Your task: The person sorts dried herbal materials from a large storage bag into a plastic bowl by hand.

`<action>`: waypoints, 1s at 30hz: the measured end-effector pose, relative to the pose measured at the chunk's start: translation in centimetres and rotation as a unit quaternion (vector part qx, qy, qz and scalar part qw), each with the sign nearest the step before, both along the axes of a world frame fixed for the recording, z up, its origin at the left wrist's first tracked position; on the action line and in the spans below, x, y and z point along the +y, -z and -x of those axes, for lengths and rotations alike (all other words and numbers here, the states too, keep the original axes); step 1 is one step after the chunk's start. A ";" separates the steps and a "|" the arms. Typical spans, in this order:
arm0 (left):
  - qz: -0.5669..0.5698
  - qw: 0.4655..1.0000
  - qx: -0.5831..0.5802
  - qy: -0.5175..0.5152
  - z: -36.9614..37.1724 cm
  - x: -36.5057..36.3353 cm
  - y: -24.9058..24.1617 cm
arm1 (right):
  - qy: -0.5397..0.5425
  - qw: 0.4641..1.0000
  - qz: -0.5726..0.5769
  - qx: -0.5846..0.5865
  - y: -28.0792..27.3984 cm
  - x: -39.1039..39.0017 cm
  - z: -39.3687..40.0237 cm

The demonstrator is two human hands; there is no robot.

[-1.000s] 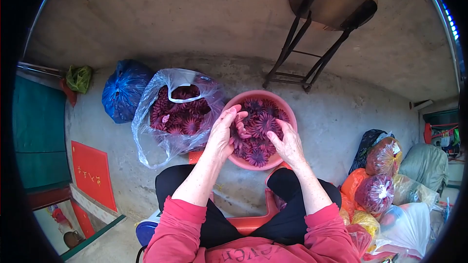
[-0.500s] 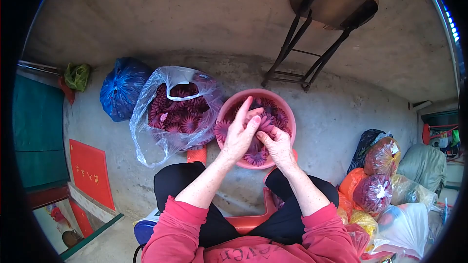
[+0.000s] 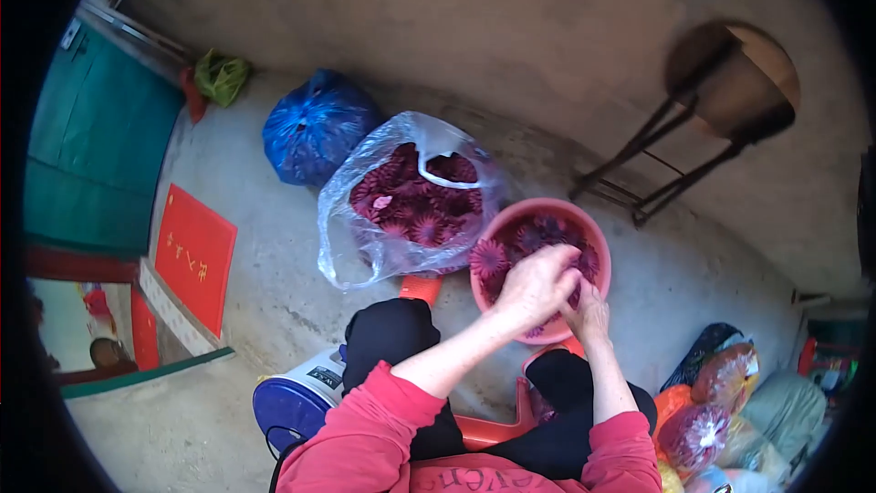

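Note:
Over a pink basin (image 3: pixel 599 260) holding dark red, flower-shaped pieces, both of my hands are close together. My left hand (image 3: pixel 537 288) is curled with its fingers bent toward the other hand. My right hand (image 3: pixel 589 315) is closed at the basin's front right side, fingertips near the left ones. A bit of dark red shows between them, but what they grip is mostly hidden. One spiky red piece (image 3: pixel 489 258) lies at the basin's left rim. Left of the basin, an open clear plastic bag (image 3: pixel 338 242) holds many similar pieces.
Behind the clear bag sits a blue bag (image 3: pixel 319 132). A folding stool (image 3: pixel 739 82) leans at the back right. Several filled bags (image 3: pixel 698 434) are piled at the right. A white and blue bucket (image 3: pixel 297 406) stands at my left, and a red sheet (image 3: pixel 194 260) lies farther left.
The view has turned and shifted, so the basin appears farther right and lower. My left hand's raised fingers have curled inward, and the red piece between my hands is now mostly hidden.

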State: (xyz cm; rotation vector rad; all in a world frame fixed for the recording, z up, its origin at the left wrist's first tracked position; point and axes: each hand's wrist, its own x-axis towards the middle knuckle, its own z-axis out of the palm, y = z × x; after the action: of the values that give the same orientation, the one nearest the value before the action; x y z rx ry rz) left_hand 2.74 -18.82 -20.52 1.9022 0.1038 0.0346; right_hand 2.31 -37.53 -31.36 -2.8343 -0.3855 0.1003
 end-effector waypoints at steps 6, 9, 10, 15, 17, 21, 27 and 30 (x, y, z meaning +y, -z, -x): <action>0.044 0.998 -0.039 -0.021 0.6 -3.2 -3.9 | -0.112 0.928 -0.340 0.099 -5.1 8.5 -1.5; 0.168 0.983 -0.029 -0.061 0.7 -4.4 -5.5 | -0.173 0.926 -0.303 0.143 -4.4 13.4 -3.2; 0.208 0.975 -0.029 -0.073 0.9 -4.3 -6.0 | -0.180 0.921 -0.304 0.164 -2.8 14.8 -3.9; 0.299 0.949 0.037 -0.087 1.7 -4.5 -9.9 | -0.193 0.958 -0.212 -0.027 11.8 17.7 -5.1; 0.305 0.947 0.046 -0.094 2.1 -4.5 -10.8 | -0.204 0.967 -0.154 -0.009 11.2 17.6 -4.8; 0.328 0.939 0.066 -0.084 3.0 -4.6 -11.8 | -0.214 0.976 0.033 0.027 9.3 15.7 -4.4; 0.360 0.927 0.040 -0.092 3.8 -5.9 -12.2 | -0.261 0.962 -0.006 0.078 7.4 13.2 -5.6; 0.400 0.913 0.016 -0.084 4.6 -7.1 -12.4 | -0.279 0.956 -0.041 0.082 5.9 14.7 -6.3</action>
State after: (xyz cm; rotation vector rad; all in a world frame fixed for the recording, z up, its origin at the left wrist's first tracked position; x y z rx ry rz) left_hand -1.85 -25.91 -8.11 1.0684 0.2624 0.0661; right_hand 8.63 -22.79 -37.26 -2.5273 -1.1095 0.4158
